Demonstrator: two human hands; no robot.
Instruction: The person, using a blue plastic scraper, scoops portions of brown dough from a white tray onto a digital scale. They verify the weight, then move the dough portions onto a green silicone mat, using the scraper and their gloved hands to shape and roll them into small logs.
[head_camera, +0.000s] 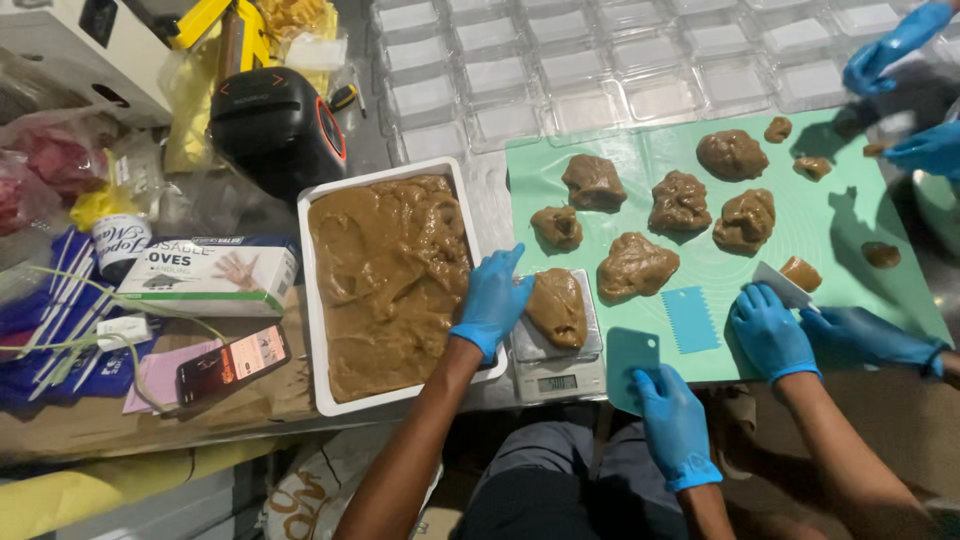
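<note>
My left hand (493, 300), in a blue glove, rests its fingers against a brown dough lump (557, 307) lying on a small digital scale (560, 372). The hand is beside the white tray of brown dough (385, 280). My right hand (672, 420), also gloved, holds a teal plastic scraper (632, 365) by its lower edge, just right of the scale at the near edge of the green mat (830, 225).
Several dough lumps (680, 200) lie on the mat, with a blue toothed scraper (690, 318). A co-worker's gloved hands (770, 330) hold a white scraper at right; another person's gloves (900, 45) are far right. Clear moulded trays (600, 60) lie behind. A glove box (205, 272) and phone (232, 362) sit left.
</note>
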